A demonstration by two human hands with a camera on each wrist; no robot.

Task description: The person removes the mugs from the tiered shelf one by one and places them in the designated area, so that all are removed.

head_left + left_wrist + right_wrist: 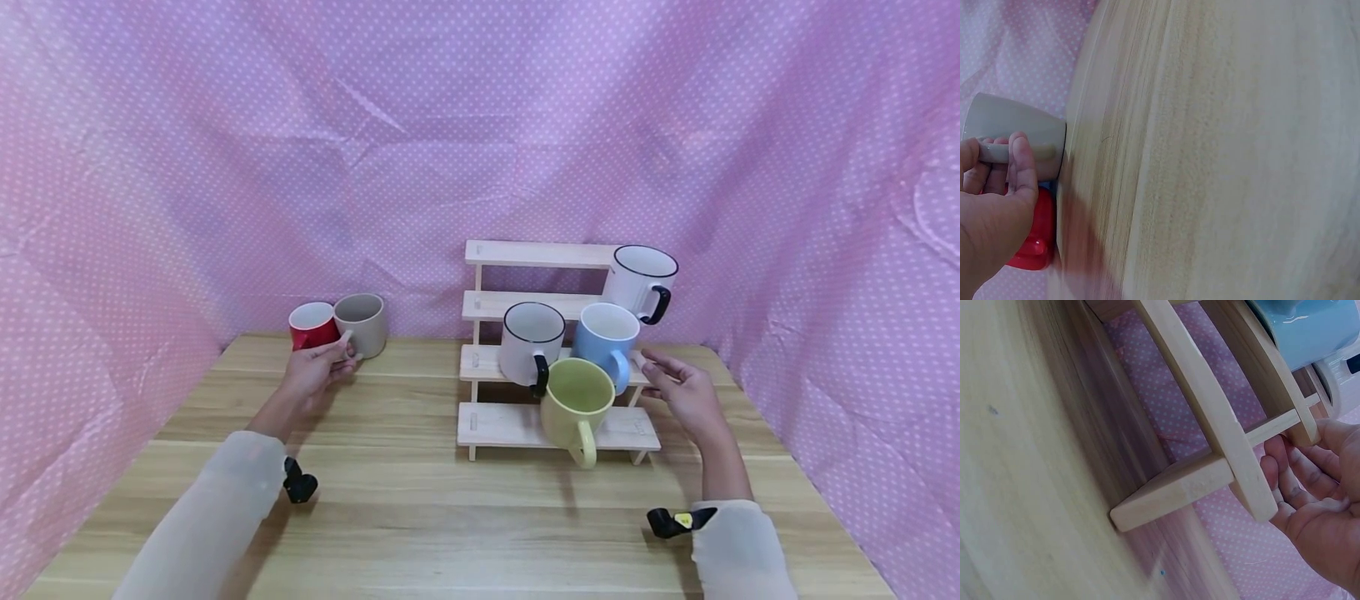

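Observation:
My left hand [313,373] grips the handle of a grey mug [366,329], which stands upright at the table's back left. In the left wrist view, thumb and fingers close around that handle [1007,152]. Right beside it is a red mug [321,325] with a white inside, partly hidden behind the hand. At the right, my right hand [686,396] holds the end of a shelf on a stepped wooden rack [498,423]. The right wrist view has the thumb at the shelf's end and the fingers [1300,475] curled below it.
On the rack stand a yellow-green mug [577,400], a light blue mug [606,337], a white mug [528,346] with a black handle, and a similar white mug [637,279] higher up. A pink dotted cloth [375,167] hangs behind the wooden table [420,517].

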